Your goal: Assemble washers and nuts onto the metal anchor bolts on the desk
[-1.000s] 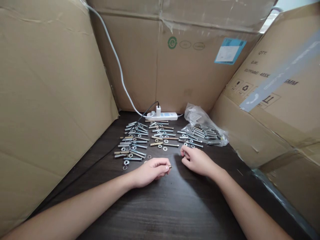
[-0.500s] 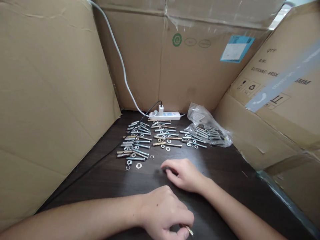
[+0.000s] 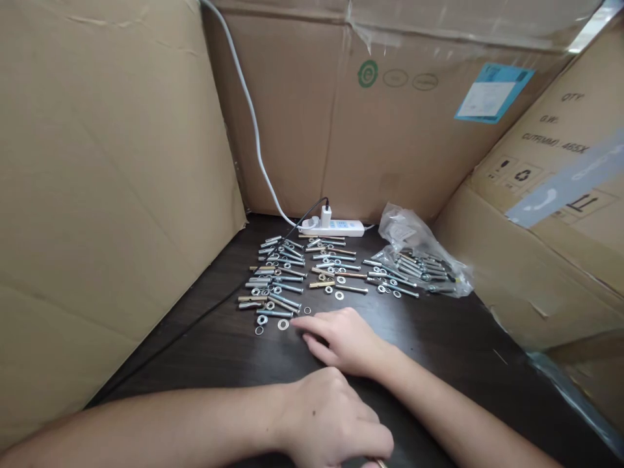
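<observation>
I log: left hand (image 3: 336, 416), bottom centre, clenched on brass-coloured piece (image 3: 380, 463); right hand (image 3: 348, 341), mid-frame, released, beside washer (image 3: 279, 325).

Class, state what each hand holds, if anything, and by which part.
Left hand: a brassy metal piece, mostly hidden, so the gripped part cannot be told. Right hand: nothing visible held.

Soft, muted light; faint sheen on dark table (image 3: 214, 357) (frame edges stretched, slightly blurry).
</observation>
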`<state>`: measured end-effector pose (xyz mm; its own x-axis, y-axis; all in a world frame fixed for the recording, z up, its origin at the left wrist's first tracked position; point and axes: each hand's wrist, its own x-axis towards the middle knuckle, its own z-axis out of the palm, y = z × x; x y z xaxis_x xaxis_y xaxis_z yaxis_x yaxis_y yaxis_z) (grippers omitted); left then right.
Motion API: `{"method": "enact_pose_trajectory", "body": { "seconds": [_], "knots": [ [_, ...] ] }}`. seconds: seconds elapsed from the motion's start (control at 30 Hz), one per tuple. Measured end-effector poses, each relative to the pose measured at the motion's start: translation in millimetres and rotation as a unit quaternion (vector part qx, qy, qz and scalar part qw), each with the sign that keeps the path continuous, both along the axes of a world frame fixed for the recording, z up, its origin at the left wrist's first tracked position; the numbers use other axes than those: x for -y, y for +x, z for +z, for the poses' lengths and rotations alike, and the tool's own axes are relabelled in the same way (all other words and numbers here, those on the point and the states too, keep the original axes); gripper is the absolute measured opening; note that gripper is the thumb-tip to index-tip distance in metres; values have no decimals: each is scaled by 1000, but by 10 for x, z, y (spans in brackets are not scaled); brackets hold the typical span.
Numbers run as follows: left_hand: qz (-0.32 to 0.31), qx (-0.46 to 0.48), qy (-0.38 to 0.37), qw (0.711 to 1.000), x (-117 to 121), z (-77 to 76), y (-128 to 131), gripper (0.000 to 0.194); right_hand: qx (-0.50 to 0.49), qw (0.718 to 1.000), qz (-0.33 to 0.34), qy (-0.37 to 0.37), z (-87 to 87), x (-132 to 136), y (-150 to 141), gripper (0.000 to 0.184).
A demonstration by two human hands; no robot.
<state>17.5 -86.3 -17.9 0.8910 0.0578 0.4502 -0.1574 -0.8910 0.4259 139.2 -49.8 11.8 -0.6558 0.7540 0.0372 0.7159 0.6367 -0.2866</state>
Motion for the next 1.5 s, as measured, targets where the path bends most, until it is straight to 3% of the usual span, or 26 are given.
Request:
{"method": "enact_pose_trajectory", "body": {
  "seconds": [0.1, 0.23, 0.53, 0.87, 1.23, 1.5],
  "knots": [
    [2, -21, -8, 1000, -3, 8, 2, 8, 25, 1000, 3, 1, 0, -3, -50, 39],
    [2, -25, -7, 1000, 4, 1, -14, 9, 32, 999, 12, -23, 45, -61, 53, 33],
    [40, -63, -45, 996, -51, 38, -27, 4, 11, 992, -89, -86, 162, -320, 495, 21],
    [43, -92, -32, 994, -42, 52, -23, 6, 56, 989, -110, -84, 146, -283, 464, 21],
    [38, -104, -22, 994, -43, 48, -13, 7, 138, 982, -123, -24, 161, -157, 262, 20],
    [45, -110, -23, 993, -35, 65, -1, 8, 135, 977, -150, -61, 162, -161, 250, 21]
  ]
}}
